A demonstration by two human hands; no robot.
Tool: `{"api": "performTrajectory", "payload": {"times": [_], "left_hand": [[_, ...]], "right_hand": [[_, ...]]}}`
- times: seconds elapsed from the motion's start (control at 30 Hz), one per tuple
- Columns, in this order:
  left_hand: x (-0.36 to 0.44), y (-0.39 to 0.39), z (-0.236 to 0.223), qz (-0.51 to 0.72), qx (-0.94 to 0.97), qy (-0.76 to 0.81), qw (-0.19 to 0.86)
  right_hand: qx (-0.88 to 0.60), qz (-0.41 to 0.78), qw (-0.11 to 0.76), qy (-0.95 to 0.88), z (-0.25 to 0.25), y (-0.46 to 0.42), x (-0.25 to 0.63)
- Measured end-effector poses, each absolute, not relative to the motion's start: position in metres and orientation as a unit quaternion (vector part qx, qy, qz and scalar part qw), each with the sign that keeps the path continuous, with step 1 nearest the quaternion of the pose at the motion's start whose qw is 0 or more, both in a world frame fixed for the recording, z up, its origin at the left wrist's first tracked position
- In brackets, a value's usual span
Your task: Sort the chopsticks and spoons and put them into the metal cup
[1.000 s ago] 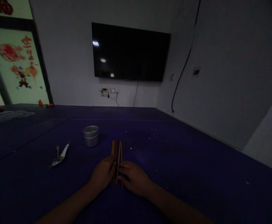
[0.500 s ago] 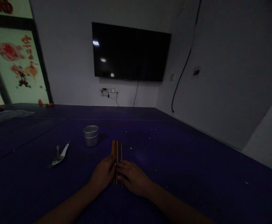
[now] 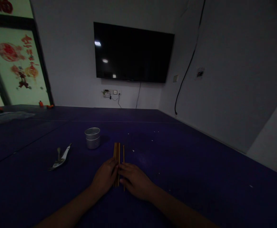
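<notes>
Several wooden chopsticks (image 3: pixel 117 148) lie side by side on the dark blue surface, pointing away from me. My left hand (image 3: pixel 105 175) is closed about their left side, with its fingers over them and its thumb against the near half. From the right, my right hand (image 3: pixel 136 182) presses its fingertips to the same row. One separate chopstick (image 3: pixel 123 151) lies just right of the row, parallel to it and partly hidden under my right fingers. Both hands cover the middle of the chopsticks.
Beyond my left hand stands a silver metal cup (image 3: pixel 93 142). A white spoon (image 3: pixel 63 157) lies farther left, with a small metal utensil (image 3: pixel 59 153) across it. Small white scraps (image 3: pixel 133 150) dot the blue surface (image 3: pixel 188 164). A television (image 3: pixel 133 53) hangs on the wall.
</notes>
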State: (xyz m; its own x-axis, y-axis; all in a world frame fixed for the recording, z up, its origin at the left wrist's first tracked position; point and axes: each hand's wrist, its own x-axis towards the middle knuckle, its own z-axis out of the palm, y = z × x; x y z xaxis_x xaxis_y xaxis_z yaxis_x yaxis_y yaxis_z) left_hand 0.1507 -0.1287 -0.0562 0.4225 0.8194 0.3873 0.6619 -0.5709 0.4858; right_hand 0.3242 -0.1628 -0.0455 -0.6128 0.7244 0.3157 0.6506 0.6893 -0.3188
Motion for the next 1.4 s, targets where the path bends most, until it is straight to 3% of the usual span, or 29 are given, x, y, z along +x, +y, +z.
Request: {"api": "performTrajectory", "payload": {"times": [0.3, 1.4], "left_hand": [[0.1520, -0.1339, -0.0511, 0.270, 0.846, 0.447, 0.105], [0.1530, -0.1325, -0.0518, 0.216, 0.850, 0.473, 0.080]], "right_hand": [[-0.430, 0.057, 0.254, -0.864, -0.0504, -0.1595, 0.3257], [-0.380, 0.110, 0.235, -0.888, -0.0477, -0.1579, 0.3237]]}}
